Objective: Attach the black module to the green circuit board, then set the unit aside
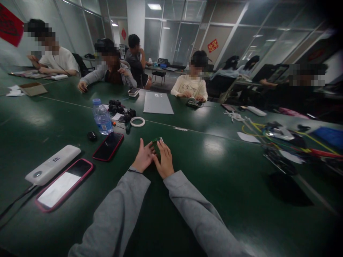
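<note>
A small green circuit board (pixel 155 145) is held upright above the dark green table, in front of me. My right hand (pixel 165 160) grips it, with the fingers laid over its right side; they cover much of the board. A pale edge shows at its top. On the left, my left hand (pixel 143 157) has its thumb raised and apart, and its fingers reach to the board's left edge. Whether those fingertips press on the board or only rest beside it is hard to see.
Left of my hands lie a black phone (pixel 108 146), a phone with a lit screen (pixel 64 184), a white power bank (pixel 53 164) and a water bottle (pixel 102 119). Beyond are a tape roll (pixel 137 122) and a closed laptop (pixel 158 102). Cables (pixel 281 142) clutter the right. Several people sit around.
</note>
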A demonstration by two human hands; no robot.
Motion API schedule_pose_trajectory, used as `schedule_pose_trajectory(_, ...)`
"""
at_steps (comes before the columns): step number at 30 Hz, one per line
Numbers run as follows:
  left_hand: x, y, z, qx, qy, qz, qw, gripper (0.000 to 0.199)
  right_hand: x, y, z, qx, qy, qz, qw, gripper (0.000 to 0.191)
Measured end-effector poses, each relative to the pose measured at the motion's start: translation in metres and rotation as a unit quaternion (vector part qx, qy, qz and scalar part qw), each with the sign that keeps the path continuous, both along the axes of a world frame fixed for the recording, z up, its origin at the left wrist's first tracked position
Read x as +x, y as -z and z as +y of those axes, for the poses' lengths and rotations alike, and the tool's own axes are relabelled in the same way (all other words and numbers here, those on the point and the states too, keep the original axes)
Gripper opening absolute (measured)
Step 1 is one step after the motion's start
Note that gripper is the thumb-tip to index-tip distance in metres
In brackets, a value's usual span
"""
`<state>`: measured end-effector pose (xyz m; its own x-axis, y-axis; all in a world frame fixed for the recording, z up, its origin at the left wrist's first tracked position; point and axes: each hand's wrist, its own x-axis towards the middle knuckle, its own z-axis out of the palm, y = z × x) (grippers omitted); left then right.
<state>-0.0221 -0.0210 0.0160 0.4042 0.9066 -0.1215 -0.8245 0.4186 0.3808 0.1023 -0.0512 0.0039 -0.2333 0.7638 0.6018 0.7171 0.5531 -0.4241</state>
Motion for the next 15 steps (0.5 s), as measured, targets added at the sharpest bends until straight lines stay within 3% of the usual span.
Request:
schedule_pose_trajectory(5, 0.007, -0.015, -0.007, 0.025, 0.017, -0.010, 0.999, 0.056, 0.008, 0.011, 0.011, 0.016, 0.015, 0.143, 0.989, 0.059)
schedule_pose_trajectory(9, 0.009, -0.023, -0.014, 0.027, 0.035, 0.005, 0.999, 0.054, 0.018, 0.017, 0.019, -0.011, 0.055, 0.249, 0.967, 0.052)
schedule_pose_trajectory(12, 0.009, -0.020, -0.014, 0.032, 0.059, 0.030, 0.997, 0.053, 0.034, 0.023, 0.025, -0.064, 0.068, 0.342, 0.935, 0.049)
schedule_pose_trajectory(15, 0.006, -0.007, -0.007, 0.024, 0.061, 0.066, 0.996, 0.046, 0.065, 0.030, 0.018, -0.124, 0.055, 0.429, 0.893, 0.058)
